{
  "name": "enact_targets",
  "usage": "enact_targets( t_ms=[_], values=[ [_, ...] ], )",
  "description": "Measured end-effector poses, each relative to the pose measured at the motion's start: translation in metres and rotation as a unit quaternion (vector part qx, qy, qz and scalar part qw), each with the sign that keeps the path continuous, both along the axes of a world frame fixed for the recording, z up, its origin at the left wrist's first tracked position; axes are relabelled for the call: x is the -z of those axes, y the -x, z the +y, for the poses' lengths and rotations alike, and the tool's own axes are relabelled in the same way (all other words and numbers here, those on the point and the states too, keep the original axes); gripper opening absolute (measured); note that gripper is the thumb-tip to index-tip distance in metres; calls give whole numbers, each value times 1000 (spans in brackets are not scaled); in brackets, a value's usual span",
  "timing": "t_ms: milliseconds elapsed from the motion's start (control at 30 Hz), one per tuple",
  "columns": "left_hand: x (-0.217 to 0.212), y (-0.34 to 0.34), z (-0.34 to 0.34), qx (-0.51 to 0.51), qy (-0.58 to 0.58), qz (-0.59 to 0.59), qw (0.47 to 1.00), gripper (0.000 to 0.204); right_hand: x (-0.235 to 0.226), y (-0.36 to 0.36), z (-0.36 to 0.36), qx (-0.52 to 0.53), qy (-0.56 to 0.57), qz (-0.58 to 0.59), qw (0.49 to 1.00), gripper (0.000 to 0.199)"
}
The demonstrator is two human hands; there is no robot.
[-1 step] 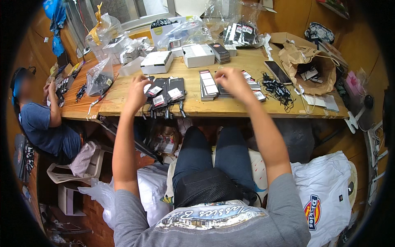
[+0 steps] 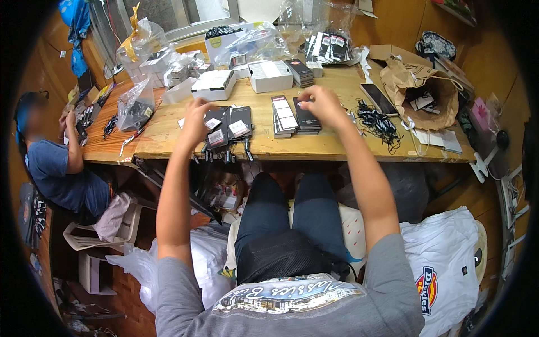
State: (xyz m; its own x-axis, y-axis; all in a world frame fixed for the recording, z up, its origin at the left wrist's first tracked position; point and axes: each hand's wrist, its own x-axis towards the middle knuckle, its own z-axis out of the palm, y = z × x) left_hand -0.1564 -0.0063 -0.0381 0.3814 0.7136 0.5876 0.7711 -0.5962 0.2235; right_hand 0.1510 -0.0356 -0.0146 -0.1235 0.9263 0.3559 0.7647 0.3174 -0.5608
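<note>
My left hand [image 2: 196,119] is over the left edge of a spread of black hang tags [image 2: 220,135] with white stickers and black cords that hang at the table's front edge. Its fingers are curled, and whatever they hold is hidden. My right hand [image 2: 325,108] is at the upper right of a stack of black cards [image 2: 307,121], fingers bent together at the stack's far end. I cannot make out whether a card is pinched there. Just left of that stack stands a stack of white-labelled cards [image 2: 284,117]. My right wrist partly covers more labelled tags.
Behind are two white boxes [image 2: 214,85] [image 2: 270,76], a dark card stack [image 2: 300,72] and a bag of tags [image 2: 329,48]. To the right lie black cords [image 2: 377,122], a phone [image 2: 379,99] and a paper bag [image 2: 418,92]. Another person [image 2: 67,174] works at the left.
My right hand has shifted slightly right and away from me, uncovering more of the black card stack. My left hand has moved a little right and away from me.
</note>
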Motion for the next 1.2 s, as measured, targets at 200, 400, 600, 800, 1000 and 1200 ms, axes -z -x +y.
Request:
enact_targets(
  t_ms=[200, 400, 600, 800, 1000, 1200],
  values=[
    [23, -116, 57, 36, 205, -45, 977, 70, 24, -38, 80, -21, 167, -221, 961, 78],
    [15, -138, 69, -18, 192, 62, 979, 79, 18, -33, 88, -10, 166, -253, 953, 73],
    [22, -142, 56, -41, 7, 25, 999, 76, 6, -26, 89, -25, 206, -291, 934, 75],
    [10, -151, 52, 28, 145, -414, 898, 37, 14, -43, 101, -28, 24, -27, 999, 52],
    [-24, -161, 18, 88, 246, -510, 819, 27, -48, -44, 51, -154, 110, 308, 932, 13],
    [-14, -183, 1, 152, 311, -543, 765, 19, -35, -50, 56, -49, 134, 207, 968, 20]
  ],
)
